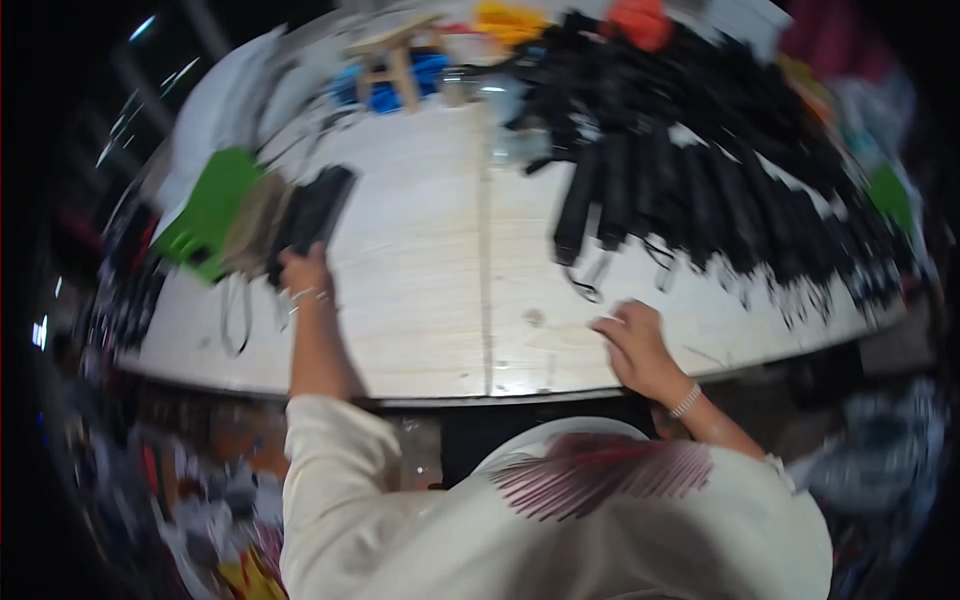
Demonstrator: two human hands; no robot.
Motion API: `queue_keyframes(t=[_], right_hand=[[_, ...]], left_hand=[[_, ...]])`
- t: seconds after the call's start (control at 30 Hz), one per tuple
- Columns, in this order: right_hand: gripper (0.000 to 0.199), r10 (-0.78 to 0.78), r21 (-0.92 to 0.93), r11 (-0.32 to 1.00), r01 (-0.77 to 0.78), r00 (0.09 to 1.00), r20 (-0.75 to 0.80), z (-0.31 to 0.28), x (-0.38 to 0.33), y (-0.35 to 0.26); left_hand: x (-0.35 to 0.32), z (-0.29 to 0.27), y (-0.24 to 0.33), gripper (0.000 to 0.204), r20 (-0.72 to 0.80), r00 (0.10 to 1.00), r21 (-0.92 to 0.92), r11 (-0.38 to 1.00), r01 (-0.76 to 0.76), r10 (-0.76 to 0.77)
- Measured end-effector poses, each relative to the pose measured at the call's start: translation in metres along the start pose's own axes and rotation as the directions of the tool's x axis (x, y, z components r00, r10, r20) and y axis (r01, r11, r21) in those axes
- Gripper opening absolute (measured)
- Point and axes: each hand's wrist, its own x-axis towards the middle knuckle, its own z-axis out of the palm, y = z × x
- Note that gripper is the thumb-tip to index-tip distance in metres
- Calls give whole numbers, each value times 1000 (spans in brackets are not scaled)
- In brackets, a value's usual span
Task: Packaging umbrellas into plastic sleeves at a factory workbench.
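Observation:
At the left of the table, my left hand [305,272] is closed around the near end of a black folded umbrella [318,205]. That umbrella lies against a brown bundle [254,222], with a green board-like piece [210,215] beyond it on the left. Thin loops hang toward the near edge there. My right hand [637,345] hovers over the near right of the table, fingers loosely curled and apart, with nothing visible in it. Past it lies a row of slim black folded umbrellas [655,190], their wrist loops pointing toward me. Blur hides fine detail.
A large heap of black umbrellas [690,80] covers the far right, topped by an orange-red item [638,25]. A small wooden stool-like frame [400,65], blue material [430,80] and yellow material [510,22] sit at the back. White sacks [225,110] stand at far left.

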Motion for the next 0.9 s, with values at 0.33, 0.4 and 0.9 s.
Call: queue_keyframes(t=[0.33, 0.4, 0.9], right_hand=[[33, 81, -148, 987, -63, 990, 118, -1, -1, 4], [34, 68, -152, 987, -49, 990, 120, -1, 0, 4], [32, 87, -25, 996, -85, 991, 101, -4, 2, 7]], left_hand=[[-165, 55, 160, 35, 23, 563, -451, 511, -732, 826], [-181, 91, 193, 31, 54, 481, -577, 420, -700, 875], [-169, 139, 243, 30, 226, 391, -189, 434, -881, 892]])
